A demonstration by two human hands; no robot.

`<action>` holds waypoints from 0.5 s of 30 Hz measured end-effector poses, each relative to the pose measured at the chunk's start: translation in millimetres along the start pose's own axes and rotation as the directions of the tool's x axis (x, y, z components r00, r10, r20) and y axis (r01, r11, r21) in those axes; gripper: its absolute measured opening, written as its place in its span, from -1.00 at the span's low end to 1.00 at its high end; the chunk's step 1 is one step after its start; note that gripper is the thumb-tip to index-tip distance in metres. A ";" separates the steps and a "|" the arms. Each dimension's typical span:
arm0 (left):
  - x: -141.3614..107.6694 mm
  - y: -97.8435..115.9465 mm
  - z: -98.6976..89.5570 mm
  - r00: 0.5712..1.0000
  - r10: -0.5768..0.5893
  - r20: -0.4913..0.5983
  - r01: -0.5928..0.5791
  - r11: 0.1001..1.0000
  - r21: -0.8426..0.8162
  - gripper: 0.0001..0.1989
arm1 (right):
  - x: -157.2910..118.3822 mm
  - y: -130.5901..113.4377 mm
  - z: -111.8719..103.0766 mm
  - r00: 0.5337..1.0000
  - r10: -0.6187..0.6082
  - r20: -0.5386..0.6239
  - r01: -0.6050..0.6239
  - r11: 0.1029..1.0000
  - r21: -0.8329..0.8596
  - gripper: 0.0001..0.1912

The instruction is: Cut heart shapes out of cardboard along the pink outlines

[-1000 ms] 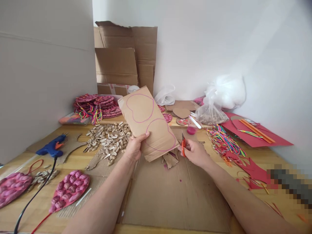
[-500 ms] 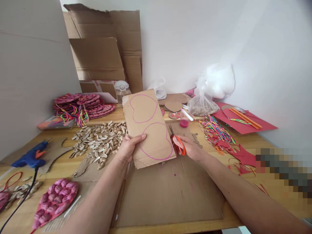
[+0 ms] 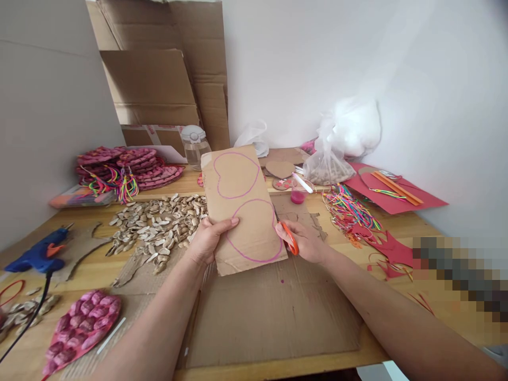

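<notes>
A rectangular piece of cardboard [image 3: 248, 238] is raised above the table, with two heart outlines drawn on it in purple. My left hand [image 3: 208, 238] grips its left edge, thumb on the front face and fingers behind. In my right hand [image 3: 304, 241] is a pair of scissors [image 3: 292, 241] with orange handles, held against the board's right edge. The dark blades show only in part beside that edge; whether they have cut in, I cannot tell. Beneath both hands lies a larger cardboard sheet [image 3: 273, 323].
Peanut shells [image 3: 162, 222] spread at left, near a blue glue gun [image 3: 37, 251] and a pink shell-covered heart [image 3: 83, 325]. Behind stand a bottle [image 3: 195, 148] and a small cup of pink liquid [image 3: 297, 196]. Colourful cords [image 3: 351, 206] and red paper [image 3: 424, 198] lie at right.
My right hand has brought the scissors slightly left, up against the board's right edge, and less of the blades shows. My left hand keeps its hold. The whole view has shifted a little.
</notes>
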State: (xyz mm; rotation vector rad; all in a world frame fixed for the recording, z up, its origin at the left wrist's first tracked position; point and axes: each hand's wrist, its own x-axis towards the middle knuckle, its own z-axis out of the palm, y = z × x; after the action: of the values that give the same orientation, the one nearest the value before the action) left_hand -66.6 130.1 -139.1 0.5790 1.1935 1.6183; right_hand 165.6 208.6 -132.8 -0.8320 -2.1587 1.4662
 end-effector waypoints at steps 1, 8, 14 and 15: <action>0.1 0.0 -0.1 1.000 0.002 0.003 -0.002 1.000 0.001 -0.58 | -0.3 -0.4 0.1 1.000 0.007 -0.007 -0.007 1.000 -0.012 -0.47; -0.9 0.9 -0.1 1.000 -0.005 0.012 0.005 1.000 0.002 -0.56 | -0.4 -0.6 1.9 0.999 -0.008 -0.038 0.006 0.999 -0.039 -0.45; -1.8 0.0 1.6 1.000 0.009 -0.001 -0.009 1.000 0.012 -0.58 | -0.6 0.9 4.3 0.998 -0.036 -0.059 0.035 0.999 -0.016 -0.46; -1.7 -0.3 1.7 1.000 0.011 -0.007 -0.011 1.000 0.014 -0.58 | -0.7 0.4 4.5 0.998 -0.033 -0.059 0.032 0.999 -0.014 -0.46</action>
State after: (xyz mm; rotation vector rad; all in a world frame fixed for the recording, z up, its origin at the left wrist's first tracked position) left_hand -64.5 129.3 -138.4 0.5907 1.2098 1.6234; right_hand 163.5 205.2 -134.9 -0.8307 -2.1304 1.3962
